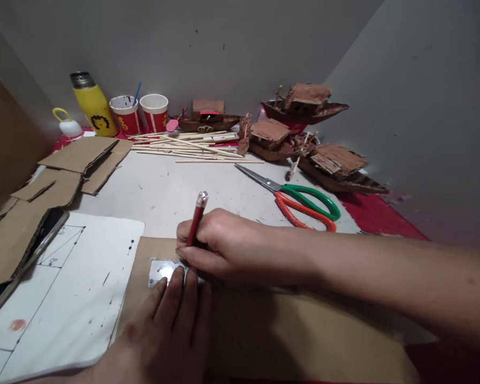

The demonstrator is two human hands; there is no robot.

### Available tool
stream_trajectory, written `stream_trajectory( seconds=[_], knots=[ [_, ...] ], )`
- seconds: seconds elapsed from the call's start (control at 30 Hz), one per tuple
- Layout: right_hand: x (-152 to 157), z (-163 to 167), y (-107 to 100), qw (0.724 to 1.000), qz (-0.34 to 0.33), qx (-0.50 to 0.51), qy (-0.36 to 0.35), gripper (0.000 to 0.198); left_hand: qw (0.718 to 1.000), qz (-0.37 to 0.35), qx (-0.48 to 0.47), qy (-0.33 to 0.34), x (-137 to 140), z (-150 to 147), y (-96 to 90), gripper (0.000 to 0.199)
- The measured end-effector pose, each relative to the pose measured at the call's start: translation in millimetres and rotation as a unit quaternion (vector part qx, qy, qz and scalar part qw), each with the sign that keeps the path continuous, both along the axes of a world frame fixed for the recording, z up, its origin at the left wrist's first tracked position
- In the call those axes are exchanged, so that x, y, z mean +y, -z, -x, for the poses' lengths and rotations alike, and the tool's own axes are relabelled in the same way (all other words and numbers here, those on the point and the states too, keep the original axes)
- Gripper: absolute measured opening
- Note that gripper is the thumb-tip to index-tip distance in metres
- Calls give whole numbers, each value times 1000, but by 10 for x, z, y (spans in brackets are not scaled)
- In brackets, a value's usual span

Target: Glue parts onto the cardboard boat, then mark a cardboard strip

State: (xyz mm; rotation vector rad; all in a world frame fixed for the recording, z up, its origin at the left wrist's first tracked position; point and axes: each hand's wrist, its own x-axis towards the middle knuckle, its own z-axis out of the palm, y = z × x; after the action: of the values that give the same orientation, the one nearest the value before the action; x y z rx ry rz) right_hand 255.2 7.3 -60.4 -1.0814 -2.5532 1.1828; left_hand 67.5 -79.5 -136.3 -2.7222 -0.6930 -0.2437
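My right hand point(212, 240) is closed around a dark red pencil point(196, 218), its silvery end up and slightly tilted to the right. The pencil's tip is hidden behind my fingers, close to the upper edge of a flat, shiny silver strip point(164, 269). My left hand point(168, 325) lies flat with fingers stretched out, pressing the strip onto a sheet of brown cardboard point(264, 336). Most of the strip is covered by both hands, so I cannot tell its full length. Left of the cardboard lies white paper point(80, 298) with drawn lines and dots.
Scissors point(280, 189) with green and orange handles lie beyond my right forearm. Thin wooden sticks point(184, 144), paper cups point(154, 113), a yellow bottle point(94, 106) and several brown model boats point(308, 101) line the back. Cardboard pieces point(76, 154) and a dark phone-like object point(36, 245) are left.
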Motion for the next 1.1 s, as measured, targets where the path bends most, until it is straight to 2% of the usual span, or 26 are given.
stream_trajectory(
  seconds=[0.1, 0.23, 0.4, 0.57, 0.77, 1.1],
  knots=[
    [-18, -41, -32, 999, 0, -32, -2, 24, 1000, 16, 4, 13, 5, 4, -2, 78],
    [-52, -110, -38, 999, -1, -46, 7, 23, 999, 15, 28, -35, -27, -22, -23, 78],
    [-101, -203, -16, 999, -11, -43, 27, 24, 1000, 21, 14, 0, -15, -20, -17, 79],
    [-138, -268, -16, 999, 1, -36, 39, 26, 999, 10, 13, -36, -43, -53, -62, 76],
    [-171, -319, -19, 998, 13, -22, 51, 25, 999, 10, 17, -38, -54, -75, -87, 76],
    [-273, -507, 100, 997, -28, -2, 77, 24, 999, 9, 5, -34, -54, -73, -70, 74]
  ],
)
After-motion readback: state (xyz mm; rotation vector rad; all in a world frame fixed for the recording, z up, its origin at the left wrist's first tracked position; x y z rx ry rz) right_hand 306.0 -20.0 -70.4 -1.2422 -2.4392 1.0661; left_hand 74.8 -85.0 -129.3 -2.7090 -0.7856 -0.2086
